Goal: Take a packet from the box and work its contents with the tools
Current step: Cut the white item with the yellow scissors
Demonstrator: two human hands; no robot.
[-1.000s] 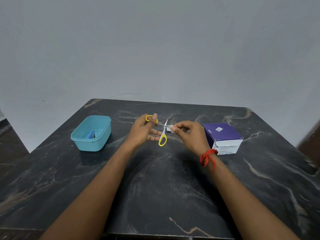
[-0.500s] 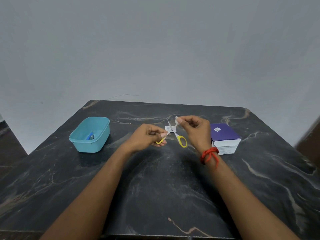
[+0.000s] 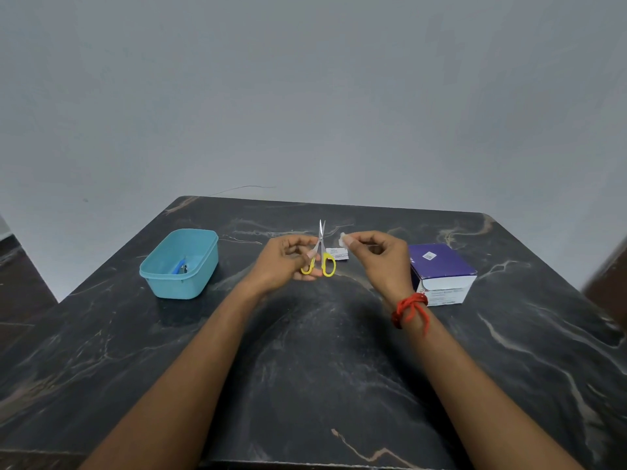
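Left hand [image 3: 286,261] grips scissors [image 3: 320,254], blades up. Right hand [image 3: 380,256] pinches white bit [image 3: 343,239]. Packet [image 3: 337,254] on table [image 3: 305,368]; box [image 3: 441,273] right, tub [image 3: 181,262] left.

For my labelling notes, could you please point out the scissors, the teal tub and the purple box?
scissors [image 3: 328,264], head view, right yellow handle loop.
teal tub [image 3: 190,283], head view, front wall.
purple box [image 3: 437,264], head view, purple top face.

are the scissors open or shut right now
Shut: the scissors point up in the left hand, blades together in one point, yellow loops side by side.
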